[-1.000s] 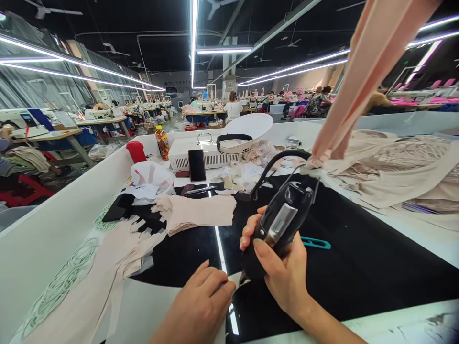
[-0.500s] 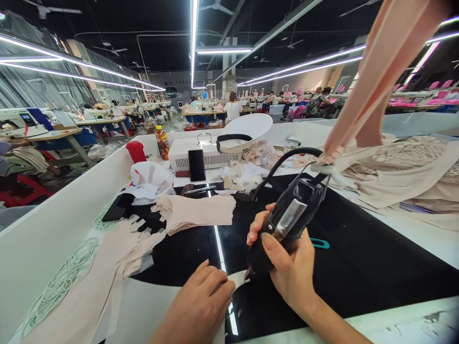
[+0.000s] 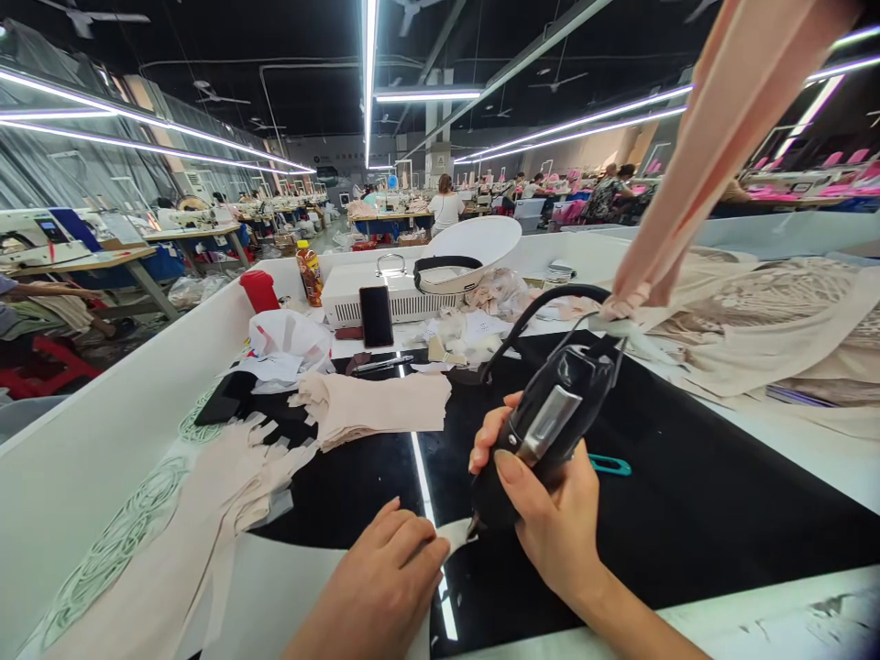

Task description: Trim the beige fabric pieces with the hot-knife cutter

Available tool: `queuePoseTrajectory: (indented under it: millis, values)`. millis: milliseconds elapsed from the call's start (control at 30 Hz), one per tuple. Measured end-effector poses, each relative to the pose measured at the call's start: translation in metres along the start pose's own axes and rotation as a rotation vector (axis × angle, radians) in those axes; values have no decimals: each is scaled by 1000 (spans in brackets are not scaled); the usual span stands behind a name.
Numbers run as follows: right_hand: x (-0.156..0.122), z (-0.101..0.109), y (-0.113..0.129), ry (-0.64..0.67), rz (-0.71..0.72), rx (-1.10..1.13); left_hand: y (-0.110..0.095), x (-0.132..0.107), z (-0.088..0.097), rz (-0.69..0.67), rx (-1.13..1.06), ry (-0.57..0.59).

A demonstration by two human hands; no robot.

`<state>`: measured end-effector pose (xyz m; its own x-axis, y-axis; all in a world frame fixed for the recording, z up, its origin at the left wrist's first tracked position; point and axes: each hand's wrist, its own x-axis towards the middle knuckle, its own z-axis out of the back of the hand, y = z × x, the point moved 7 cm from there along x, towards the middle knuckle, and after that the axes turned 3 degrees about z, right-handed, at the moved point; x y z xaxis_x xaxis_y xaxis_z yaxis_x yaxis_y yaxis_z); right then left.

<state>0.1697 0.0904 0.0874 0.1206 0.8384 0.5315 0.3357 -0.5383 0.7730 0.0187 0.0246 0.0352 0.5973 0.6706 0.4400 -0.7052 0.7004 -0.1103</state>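
My right hand (image 3: 550, 513) is wrapped round a black hand-held cutting tool (image 3: 543, 422) with a metal plate and a black cable looping up behind it. Its tip touches a white piece of fabric (image 3: 289, 587) lying on the black table top (image 3: 687, 513). My left hand (image 3: 381, 587) rests palm down on that white fabric, fingers together and slightly curled, just left of the tool tip. A pink fabric strip (image 3: 694, 156) hangs from above and ties to the tool's cable.
A stack of beige fabric pieces (image 3: 375, 408) and cut beige strips (image 3: 226, 486) lie to the left. A teal clipper (image 3: 609, 466) lies behind the tool. A white machine box (image 3: 405, 293), phone (image 3: 377, 316), bottle (image 3: 311, 273) and beige cloth (image 3: 756, 321) sit further back. Other workers sit far off.
The tool and my right hand shifted slightly right and its tip came down onto the white fabric's edge. My left hand stayed on the fabric.
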Motion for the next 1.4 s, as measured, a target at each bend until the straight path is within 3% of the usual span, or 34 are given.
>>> queuePoseTrajectory:
  millis: [233,433,767,1133,1400]
  values:
    - [0,-1,4,-3,15,-42,-5,-17,-4,-8,152,-76]
    - [-5,-1,12,-33,49,-96,8,-39,-13,122,54,-15]
    - [-21,5,18,-5,63,-175,10,-21,-6,123,-75,-1]
    - [-25,2,23,8,105,-174,15,-28,1,140,-103,9]
    - [-28,0,23,10,77,-158,6,-21,-3,216,-37,164]
